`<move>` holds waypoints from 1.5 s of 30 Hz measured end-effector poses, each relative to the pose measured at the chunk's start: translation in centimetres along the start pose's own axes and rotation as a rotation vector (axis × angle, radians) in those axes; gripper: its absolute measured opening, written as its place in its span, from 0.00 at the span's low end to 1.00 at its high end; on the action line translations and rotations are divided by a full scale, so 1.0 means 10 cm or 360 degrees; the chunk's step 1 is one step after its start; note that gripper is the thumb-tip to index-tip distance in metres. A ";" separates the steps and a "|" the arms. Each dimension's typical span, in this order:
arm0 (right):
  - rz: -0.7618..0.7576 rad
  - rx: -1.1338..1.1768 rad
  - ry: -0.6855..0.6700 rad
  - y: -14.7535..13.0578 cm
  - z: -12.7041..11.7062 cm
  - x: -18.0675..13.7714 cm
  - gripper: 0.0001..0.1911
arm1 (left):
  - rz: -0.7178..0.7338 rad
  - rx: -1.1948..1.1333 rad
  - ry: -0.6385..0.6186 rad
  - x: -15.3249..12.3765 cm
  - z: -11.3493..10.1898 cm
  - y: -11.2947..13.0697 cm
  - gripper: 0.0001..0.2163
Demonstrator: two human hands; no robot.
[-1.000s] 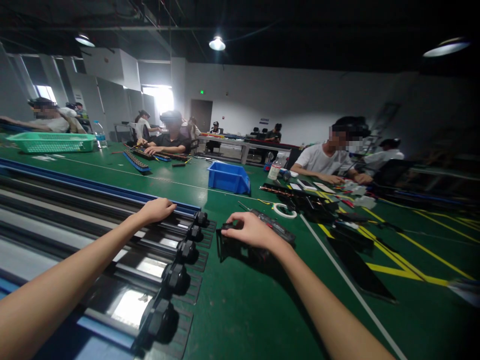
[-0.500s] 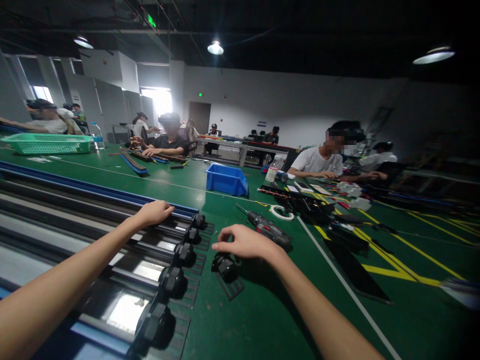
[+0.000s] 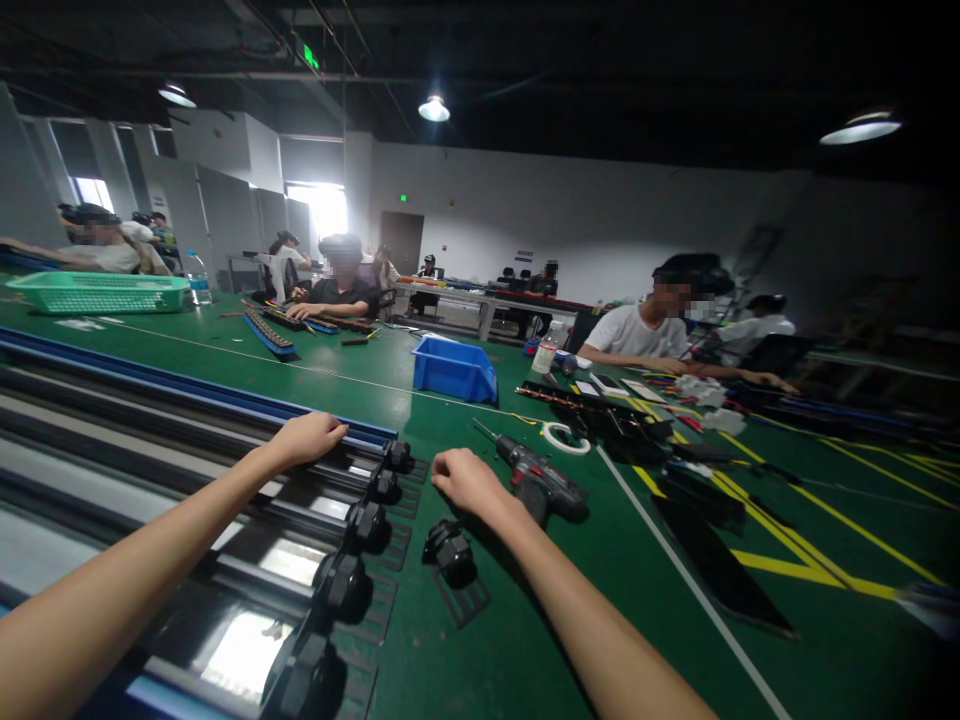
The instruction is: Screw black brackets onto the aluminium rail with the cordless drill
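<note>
Assembly work at a bench [image 3: 405, 650], whose near edge lies out of view. Long rails [image 3: 150, 455] cover its near left portion, each visible end bearing a black cap [image 3: 369, 525] and a slotted plate [image 3: 388, 547] that juts over the bench top. A loose cap [image 3: 451, 552], with a similar plate under it, lies on the bench beside this row, apart from it and nearer the near edge than the right hand [image 3: 469, 480]. By its look the loose cap is light, stiff and smooth, and is best taken by its faceted body between thumb and fingers; its thin plate may bend. The rails appear stiff, rather heavy and glossy enough to slip, and call for a hold at their outer edges. The left arm stretches across them; the left hand [image 3: 311, 437] lies on the far side of the set, near the capped ends, fingers bent, though whether they grip cannot be told. The right arm reaches toward the far edge, its hand low with fingers curled, between the rail ends and the drill [image 3: 544, 475]; whether anything small is pinched there is hidden. The drill lies with its bit toward the far edge, where a bin [image 3: 454, 370] stands farther on.
</note>
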State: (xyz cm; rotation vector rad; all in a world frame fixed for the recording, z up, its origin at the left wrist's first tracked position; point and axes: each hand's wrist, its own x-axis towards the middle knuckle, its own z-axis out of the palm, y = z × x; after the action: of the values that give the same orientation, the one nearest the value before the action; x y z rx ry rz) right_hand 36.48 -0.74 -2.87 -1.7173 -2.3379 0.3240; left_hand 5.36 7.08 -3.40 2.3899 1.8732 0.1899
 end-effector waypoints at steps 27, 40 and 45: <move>0.0120 0.0332 0.0575 0.78 -1.13 -0.17 0.13 | 0.0013 -0.0003 -0.0018 -0.02 -0.02 0.03 0.26; -0.0345 0.0112 -0.0199 -0.51 -0.63 -0.96 0.24 | -0.0005 -0.0026 -0.0016 -0.02 -0.03 0.01 0.26; -0.0501 -0.0029 -0.0009 -0.45 -0.29 -1.43 0.12 | -0.0002 -0.0038 -0.0003 -0.02 -0.03 -0.01 0.25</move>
State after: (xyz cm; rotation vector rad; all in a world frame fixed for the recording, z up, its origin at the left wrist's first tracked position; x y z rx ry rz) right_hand 37.46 -15.61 0.61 -1.3253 -2.5693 0.2512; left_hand 5.19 6.92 -3.10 2.3724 1.8610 0.2083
